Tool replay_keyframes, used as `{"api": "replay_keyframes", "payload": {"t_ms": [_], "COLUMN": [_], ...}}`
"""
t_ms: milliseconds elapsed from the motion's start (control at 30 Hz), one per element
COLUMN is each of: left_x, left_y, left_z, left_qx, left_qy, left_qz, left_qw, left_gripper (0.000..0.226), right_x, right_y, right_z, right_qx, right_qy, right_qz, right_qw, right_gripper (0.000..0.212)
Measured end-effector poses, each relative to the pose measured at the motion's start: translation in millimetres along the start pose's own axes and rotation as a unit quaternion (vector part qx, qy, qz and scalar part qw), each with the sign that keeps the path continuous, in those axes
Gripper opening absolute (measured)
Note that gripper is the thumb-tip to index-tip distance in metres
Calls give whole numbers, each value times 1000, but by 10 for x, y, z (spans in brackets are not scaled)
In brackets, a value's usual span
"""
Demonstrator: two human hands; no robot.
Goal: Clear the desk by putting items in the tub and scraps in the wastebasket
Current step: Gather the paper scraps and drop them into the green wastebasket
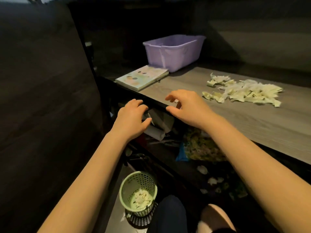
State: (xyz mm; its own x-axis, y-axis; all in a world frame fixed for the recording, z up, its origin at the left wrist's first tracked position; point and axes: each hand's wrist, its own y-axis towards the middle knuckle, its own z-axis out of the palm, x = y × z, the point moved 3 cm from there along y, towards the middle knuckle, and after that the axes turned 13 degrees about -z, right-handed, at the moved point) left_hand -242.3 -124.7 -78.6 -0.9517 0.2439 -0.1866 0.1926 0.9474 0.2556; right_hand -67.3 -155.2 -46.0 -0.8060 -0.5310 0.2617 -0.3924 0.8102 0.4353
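A pile of pale paper scraps [244, 90] lies on the grey wooden desk [252, 120], right of centre. A lilac tub [173, 51] stands at the desk's far left end. A pastel-covered book [142, 77] lies flat in front of it. My right hand [186, 106] hovers over the desk's front edge with fingers loosely curled, and a tiny white scrap [176, 101] sits by its fingertips. My left hand [133, 116] is just below that edge, palm down, fingers relaxed and holding nothing. On the floor stands a green mesh wastebasket [138, 190] with scraps inside.
Grey rolled items [158, 126] and a patterned bag [200, 147] sit under the desk. A few scraps [202, 169] lie on the dark floor. My knees [170, 214] are beside the basket. A dark panel fills the left side.
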Motion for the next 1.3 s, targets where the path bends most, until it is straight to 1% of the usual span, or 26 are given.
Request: {"api": "replay_keyframes", "payload": {"t_ms": [133,200,267,367,467,567,633,700,833,900,967,1033,1100,1133,1200,1300], "left_x": [-449,-628,-812,-1011,-1106,-1182,-1295,-1457,-1830,-1983,-2078,-2118,-2124,-2122,-2108,-2098], "left_y": [185,286,433,624,763,863,920,963,982,980,994,1022,1036,1039,1036,1032], "left_z": [-195,-203,-129,83,301,415,433,439,492,534,561,574,574,574,576,568], "left_qx": [-39,-35,-1,76,115,123,137,155,165,156,145,138,127,122,120,115], "left_qy": [-25,-48,-86,-117,-84,-27,-23,-35,-78,-83,-84,-86,-86,-86,-97,-116], "left_qz": [37,47,48,18,-13,-22,-12,7,61,89,112,121,125,127,125,111], "left_qw": [998,997,995,990,990,992,990,987,981,980,979,979,980,981,980,980], "left_gripper": [46,47,52,68,81,87,91,95,99,97,88,72,55,48,38,27], "right_x": [-295,-460,-662,-962,-1196,-1399,-1510,-1591,-1705,-1769,-1812,-1818,-1784,-1770,-1767,-1779], "right_y": [-104,-140,-196,-238,-274,-377,-446,-491,-578,-631,-669,-685,-697,-702,-709,-700], "right_z": [-452,-614,-756,-823,-787,-746,-771,-810,-864,-911,-953,-935,-867,-833,-797,-775], "right_qx": [-15,-20,-26,-25,-30,-74,-108,-126,-126,-135,-131,-82,-9,23,70,88], "right_qy": [-50,-69,-77,-84,-120,-123,-107,-96,-97,-99,-96,-89,-72,-68,-83,-115], "right_qz": [44,70,100,148,195,238,263,276,300,325,345,344,330,326,323,316], "right_qw": [998,995,992,985,973,961,953,948,940,931,925,931,941,943,940,938], "right_gripper": [31,31,31,31,31,30,29,29,28,28,33,46,63,68,69,58]}}
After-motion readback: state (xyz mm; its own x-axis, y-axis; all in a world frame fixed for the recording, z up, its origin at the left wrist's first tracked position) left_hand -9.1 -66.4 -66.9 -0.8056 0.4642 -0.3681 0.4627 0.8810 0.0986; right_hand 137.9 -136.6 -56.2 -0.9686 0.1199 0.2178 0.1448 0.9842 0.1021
